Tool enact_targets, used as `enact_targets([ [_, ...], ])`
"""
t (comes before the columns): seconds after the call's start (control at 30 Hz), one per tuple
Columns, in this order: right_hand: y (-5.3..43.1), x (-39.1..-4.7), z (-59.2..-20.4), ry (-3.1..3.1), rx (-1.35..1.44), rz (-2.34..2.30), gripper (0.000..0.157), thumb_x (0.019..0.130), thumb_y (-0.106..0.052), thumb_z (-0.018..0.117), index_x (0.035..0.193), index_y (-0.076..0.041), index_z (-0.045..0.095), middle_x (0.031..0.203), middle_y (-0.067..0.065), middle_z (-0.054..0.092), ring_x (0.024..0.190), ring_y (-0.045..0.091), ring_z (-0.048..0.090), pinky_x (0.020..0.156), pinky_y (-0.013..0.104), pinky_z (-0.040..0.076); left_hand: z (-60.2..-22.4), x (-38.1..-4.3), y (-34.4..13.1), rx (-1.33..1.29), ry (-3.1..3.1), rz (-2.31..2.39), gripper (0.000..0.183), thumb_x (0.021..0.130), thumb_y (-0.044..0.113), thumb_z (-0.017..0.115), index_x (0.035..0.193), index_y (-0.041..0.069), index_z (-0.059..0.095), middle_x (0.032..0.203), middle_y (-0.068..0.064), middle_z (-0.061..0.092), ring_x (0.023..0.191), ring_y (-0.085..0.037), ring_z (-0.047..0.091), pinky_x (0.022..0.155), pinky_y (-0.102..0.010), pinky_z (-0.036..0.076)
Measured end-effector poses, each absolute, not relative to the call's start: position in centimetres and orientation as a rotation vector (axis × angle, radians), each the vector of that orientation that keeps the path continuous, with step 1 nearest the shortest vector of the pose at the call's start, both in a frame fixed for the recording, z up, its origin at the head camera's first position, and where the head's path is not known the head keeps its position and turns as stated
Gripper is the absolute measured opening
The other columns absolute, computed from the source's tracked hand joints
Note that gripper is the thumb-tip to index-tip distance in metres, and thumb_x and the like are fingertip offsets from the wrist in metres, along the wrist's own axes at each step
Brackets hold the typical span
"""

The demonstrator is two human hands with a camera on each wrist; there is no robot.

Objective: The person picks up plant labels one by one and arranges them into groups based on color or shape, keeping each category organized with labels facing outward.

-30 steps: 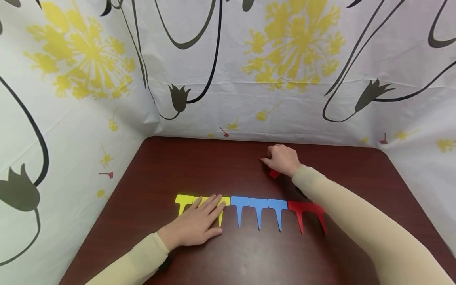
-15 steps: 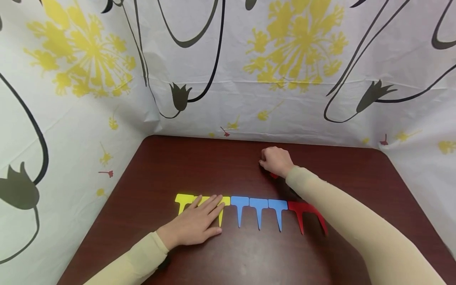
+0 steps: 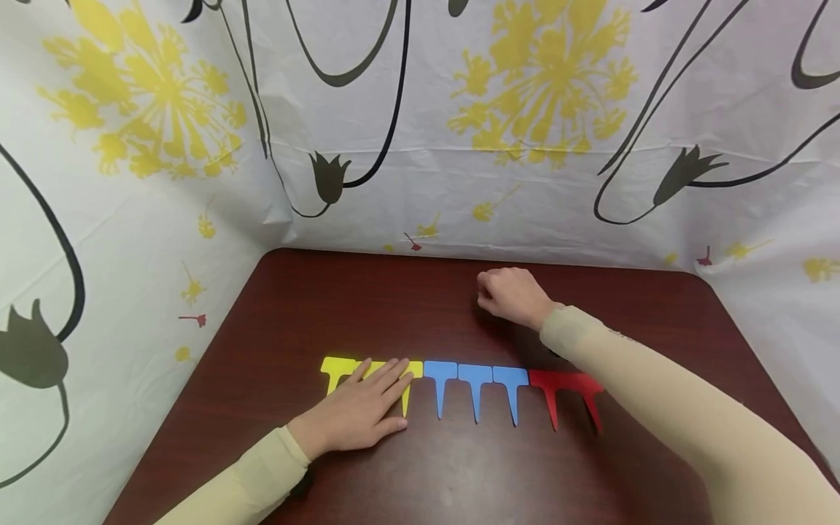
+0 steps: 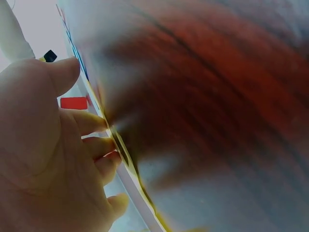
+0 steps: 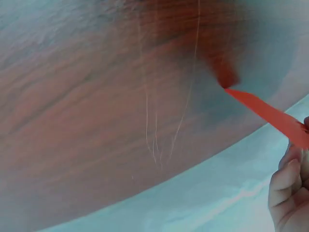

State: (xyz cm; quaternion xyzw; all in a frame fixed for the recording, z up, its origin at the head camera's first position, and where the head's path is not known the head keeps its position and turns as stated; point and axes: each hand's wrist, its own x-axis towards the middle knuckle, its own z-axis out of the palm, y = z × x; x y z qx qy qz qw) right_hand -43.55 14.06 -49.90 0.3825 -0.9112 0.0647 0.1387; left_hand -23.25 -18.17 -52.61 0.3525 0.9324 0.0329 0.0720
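Note:
A row of T-shaped plant labels lies on the table: three yellow labels (image 3: 338,366), three blue labels (image 3: 475,373) and two red labels (image 3: 550,380). My left hand (image 3: 357,415) rests with spread fingers over the yellow labels and partly hides them. Farther back, my right hand (image 3: 515,295) is curled low over the table. Its fingers hold another red plant label (image 5: 270,113), seen in the right wrist view with its narrow tip slanting down to the tabletop. From the head view that label is hidden by the hand.
The dark wooden table (image 3: 367,299) has rounded back corners. A white cloth (image 3: 407,175) with printed flowers hangs behind it and along its sides. My right forearm (image 3: 643,386) crosses beside the outer red label. A red rectangular patch (image 4: 73,103) shows past the left thumb.
My right hand has turned and curled further, staying near the table's back. The red plant label under it, partly visible before, is now hidden in the head view. The left hand stays put.

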Motion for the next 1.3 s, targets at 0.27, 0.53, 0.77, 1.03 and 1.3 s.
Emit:
enact_targets([
  [0.27, 15.9, -41.9, -47.8, -2.63, 1.247, 0.307, 0.016, 0.087, -0.012, 0.075, 0.086, -0.015, 0.059, 0.064, -0.01, 0.053, 0.051, 0.005, 0.047, 0.051, 0.025, 0.044, -52.3, -23.3, -18.1, 1.056, 2.794, 0.089, 0.07, 0.105, 0.054, 0.04, 0.16, 0.012, 0.029, 0.167, -0.008, 0.019, 0.152, -0.025, 0.02, 0.12, -0.056, 0.015],
  [0.53, 19.5, -39.8, -46.6, -2.496, 1.322, 0.31, 0.021, 0.085, -0.01, 0.078, 0.093, -0.016, 0.06, 0.076, -0.009, 0.061, 0.055, 0.001, 0.049, 0.053, 0.023, 0.048, -52.2, -23.3, -18.2, 1.063, 2.787, 0.091, 0.07, 0.105, 0.054, 0.039, 0.16, 0.012, 0.029, 0.167, -0.009, 0.019, 0.152, -0.025, 0.019, 0.119, -0.057, 0.015],
  [0.77, 23.1, -37.7, -45.8, -2.436, 1.327, 0.29, 0.025, 0.08, -0.01, 0.082, 0.097, -0.017, 0.065, 0.087, -0.01, 0.064, 0.062, -0.001, 0.055, 0.058, 0.023, 0.054, -52.0, -23.2, -18.3, 1.076, 2.803, 0.116, 0.07, 0.105, 0.054, 0.041, 0.16, 0.012, 0.029, 0.167, -0.011, 0.018, 0.152, -0.026, 0.018, 0.119, -0.058, 0.015],
  [1.03, 26.0, -35.4, -45.7, -2.388, 1.302, 0.261, 0.012, 0.089, -0.019, 0.072, 0.099, -0.016, 0.067, 0.087, -0.011, 0.064, 0.065, -0.002, 0.055, 0.056, 0.027, 0.054, -51.9, -23.3, -18.2, 1.081, 2.813, 0.115, 0.07, 0.105, 0.052, 0.044, 0.16, 0.013, 0.029, 0.166, -0.011, 0.019, 0.152, -0.028, 0.019, 0.119, -0.058, 0.016],
  [1.3, 28.5, -32.9, -45.8, -2.364, 1.244, 0.261, 0.035, 0.103, -0.041, 0.043, 0.097, -0.017, 0.068, 0.086, -0.015, 0.062, 0.065, -0.005, 0.053, 0.053, 0.025, 0.051, -52.0, -23.0, -18.1, 1.065, 2.8, 0.116, 0.069, 0.105, 0.052, 0.042, 0.16, 0.013, 0.028, 0.167, -0.011, 0.017, 0.152, -0.029, 0.017, 0.119, -0.057, 0.016],
])
